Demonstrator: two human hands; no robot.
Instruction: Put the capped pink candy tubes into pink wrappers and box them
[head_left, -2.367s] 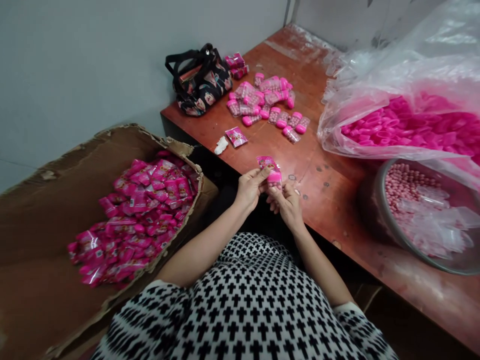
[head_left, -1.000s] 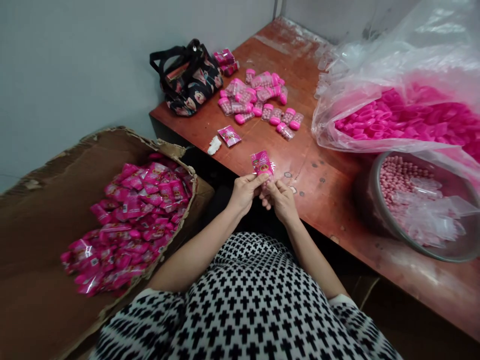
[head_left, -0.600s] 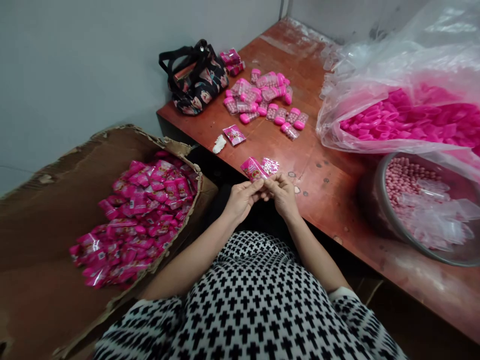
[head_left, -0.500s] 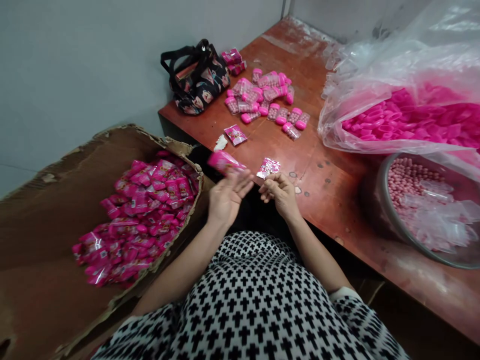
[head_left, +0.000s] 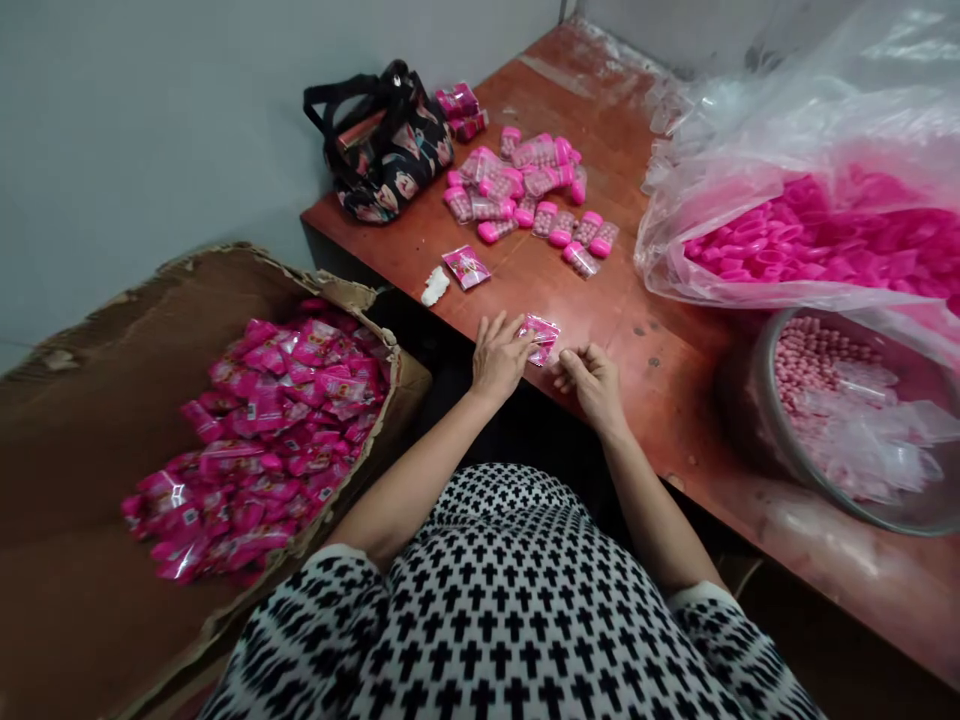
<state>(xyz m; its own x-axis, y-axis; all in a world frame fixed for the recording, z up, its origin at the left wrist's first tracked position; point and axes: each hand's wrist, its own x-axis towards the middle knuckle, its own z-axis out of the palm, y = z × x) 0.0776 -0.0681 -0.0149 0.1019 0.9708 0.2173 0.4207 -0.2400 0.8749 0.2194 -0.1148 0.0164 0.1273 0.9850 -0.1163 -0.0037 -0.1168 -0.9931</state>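
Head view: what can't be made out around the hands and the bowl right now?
Pink wrapper: print too small; left hand covers its left edge.
Right hand: curled fingers hide whether it pinches anything.
Metal bowl: cut off by the right edge; clear plastic covers many of the pink beads.

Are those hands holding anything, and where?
Nothing is lifted: the left hand touches the left edge of the pink wrapper; the right hand looks empty.

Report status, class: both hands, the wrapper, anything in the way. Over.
Left hand open, fingertips on the pink wrapper. Right hand curled beside it, nothing seen held. Wrapper flat near the table edge. Nothing over it.
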